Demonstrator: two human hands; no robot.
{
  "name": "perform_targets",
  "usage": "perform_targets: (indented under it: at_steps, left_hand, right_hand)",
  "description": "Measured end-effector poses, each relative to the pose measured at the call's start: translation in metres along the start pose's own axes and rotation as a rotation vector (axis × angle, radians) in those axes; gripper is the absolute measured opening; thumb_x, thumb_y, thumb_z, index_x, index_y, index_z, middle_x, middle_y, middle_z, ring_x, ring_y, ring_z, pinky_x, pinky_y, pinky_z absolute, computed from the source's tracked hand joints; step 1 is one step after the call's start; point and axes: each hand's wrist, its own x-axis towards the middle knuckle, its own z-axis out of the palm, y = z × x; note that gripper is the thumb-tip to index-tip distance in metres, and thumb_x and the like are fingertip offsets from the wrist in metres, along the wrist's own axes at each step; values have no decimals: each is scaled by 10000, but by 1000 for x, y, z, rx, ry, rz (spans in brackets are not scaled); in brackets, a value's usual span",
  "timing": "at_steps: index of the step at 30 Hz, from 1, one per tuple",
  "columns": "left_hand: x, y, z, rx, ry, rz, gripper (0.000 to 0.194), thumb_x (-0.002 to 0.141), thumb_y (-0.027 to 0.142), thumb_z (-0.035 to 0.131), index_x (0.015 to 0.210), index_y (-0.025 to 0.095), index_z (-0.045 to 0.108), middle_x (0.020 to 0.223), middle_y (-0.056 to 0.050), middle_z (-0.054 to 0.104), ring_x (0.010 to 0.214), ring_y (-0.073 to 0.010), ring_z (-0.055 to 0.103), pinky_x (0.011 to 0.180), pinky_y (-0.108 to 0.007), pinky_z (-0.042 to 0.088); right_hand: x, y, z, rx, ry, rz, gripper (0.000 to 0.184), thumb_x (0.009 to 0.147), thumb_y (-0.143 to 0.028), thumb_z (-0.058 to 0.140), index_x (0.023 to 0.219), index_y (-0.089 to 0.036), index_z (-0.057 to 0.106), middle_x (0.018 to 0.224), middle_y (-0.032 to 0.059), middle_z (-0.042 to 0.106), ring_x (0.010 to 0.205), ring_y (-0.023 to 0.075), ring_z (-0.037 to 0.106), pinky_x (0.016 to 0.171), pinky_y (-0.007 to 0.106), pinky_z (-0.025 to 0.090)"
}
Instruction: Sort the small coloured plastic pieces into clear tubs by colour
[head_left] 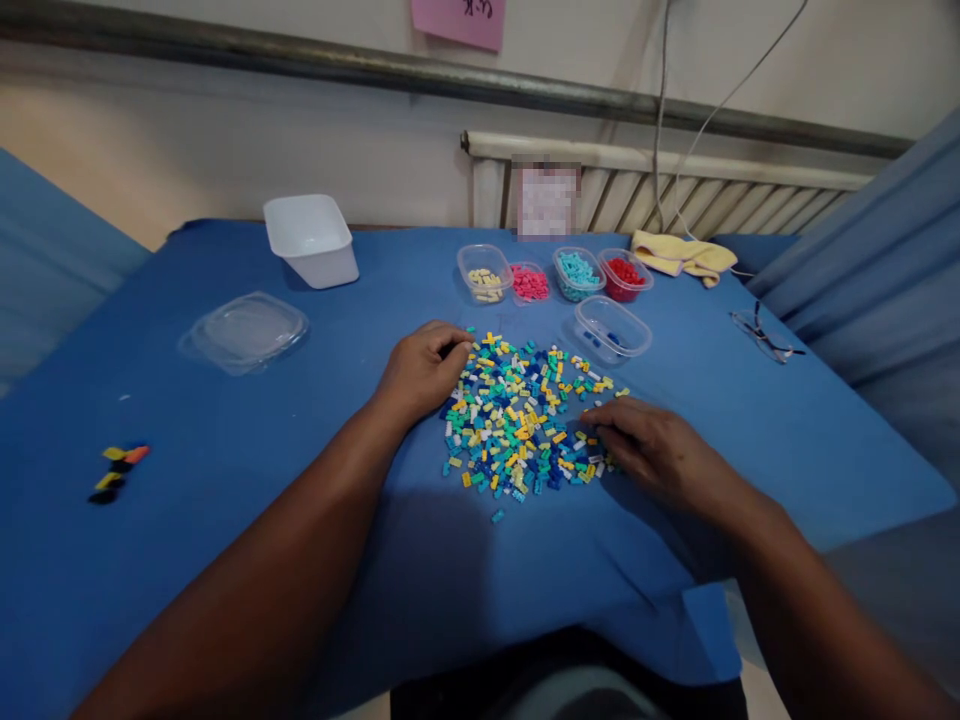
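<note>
A heap of small building bricks (pixel 517 420) in yellow, teal, green, white and dark blue is spread over the blue-covered table. My left hand (pixel 427 370) rests at the heap's upper left edge, its fingers curled and thumb close to the index finger; anything inside is hidden. Over the heap's right side is my right hand (pixel 652 445), thumb and fingers drawn together low among the bricks. What its fingertips hold, if anything, is too small to make out. Just behind the heap stands a clear tub (pixel 634 340) with a few dark blue bricks.
Farther back are tubs of cream bricks (pixel 486 285), pink bricks (pixel 530 283), light blue bricks (pixel 577 270) and red bricks (pixel 624 275). A white bin (pixel 330 260), clear lids (pixel 251 330), a yellow cloth (pixel 686 255), glasses (pixel 769 335) and a black-and-yellow item (pixel 112 478) lie around.
</note>
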Motion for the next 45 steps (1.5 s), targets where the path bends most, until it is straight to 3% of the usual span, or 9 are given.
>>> perform_targets:
  at_steps: [8, 12, 16, 20, 23, 25, 29, 34, 45]
  left_hand:
    - [0, 0, 1, 4, -4, -10, 228, 998, 343, 627, 1030, 241, 829, 1121, -63, 828, 1082, -252, 774, 1055, -428, 609]
    - [0, -1, 1, 0, -7, 0, 226, 996, 338, 625, 1029, 239, 826, 1120, -64, 828, 1097, -253, 772, 1072, -435, 605]
    - [0, -2, 1, 1, -2, -1, 224, 995, 342, 632, 1032, 240, 828, 1130, -64, 829, 1095, -252, 773, 1062, -432, 603]
    - [-1, -2, 1, -3, -8, 11, 234, 1000, 351, 623, 1025, 239, 827, 1114, -62, 830, 1089, -251, 775, 1047, -430, 603]
    - [-1, -2, 2, 7, -9, 0, 244, 996, 361, 619, 1031, 243, 830, 1117, -62, 832, 1092, -252, 771, 1053, -429, 606]
    - [0, -1, 2, 14, -9, -10, 250, 992, 367, 617, 1031, 242, 830, 1123, -65, 833, 1100, -255, 770, 1062, -429, 605]
    - [0, 0, 1, 5, -6, -1, 241, 990, 358, 622, 1028, 240, 829, 1121, -64, 832, 1099, -254, 770, 1057, -428, 602]
    - [-1, 0, 1, -3, -1, 11, 225, 996, 342, 628, 1023, 232, 823, 1111, -65, 823, 1082, -252, 770, 1040, -432, 600]
    - [-1, 2, 1, -8, -7, -3, 217, 994, 326, 634, 1013, 233, 829, 1116, -66, 826, 1091, -255, 770, 1052, -435, 607]
  right_hand:
    - [1, -4, -9, 39, 233, 42, 193, 1065, -249, 628, 1161, -261, 795, 1054, 69, 786, 925, 216, 744, 813, 356, 605]
    - [21, 4, -28, -72, 468, 75, 126, 1042, -301, 679, 1069, -263, 797, 1037, 71, 799, 926, 231, 757, 824, 371, 617]
    - [43, 13, -45, -183, 601, 159, 206, 1033, -342, 688, 1172, -249, 808, 1097, 91, 818, 873, 225, 758, 809, 379, 633]
    - [39, 1, -33, -150, 465, 132, 201, 1062, -339, 676, 1188, -250, 805, 1080, 83, 835, 873, 226, 765, 822, 379, 632]
    - [26, -16, -10, -35, 113, 13, 171, 1095, -340, 672, 1171, -255, 800, 1109, 72, 847, 994, 233, 788, 900, 379, 626]
    - [20, -22, 5, -24, -22, -45, 162, 1102, -315, 674, 1171, -239, 798, 1143, 91, 846, 1055, 248, 785, 967, 406, 615]
    - [16, -17, 18, -100, -23, -36, 175, 1105, -215, 629, 1128, -230, 802, 1141, 103, 840, 1070, 258, 773, 984, 422, 598]
    - [14, -8, 12, -183, -22, 27, 193, 1093, -171, 616, 1097, -220, 803, 1097, 91, 837, 1033, 260, 765, 960, 415, 581]
    - [20, -30, 12, -278, -123, 82, 234, 1075, -190, 649, 1228, -212, 824, 1159, 111, 833, 1106, 291, 761, 1003, 434, 571]
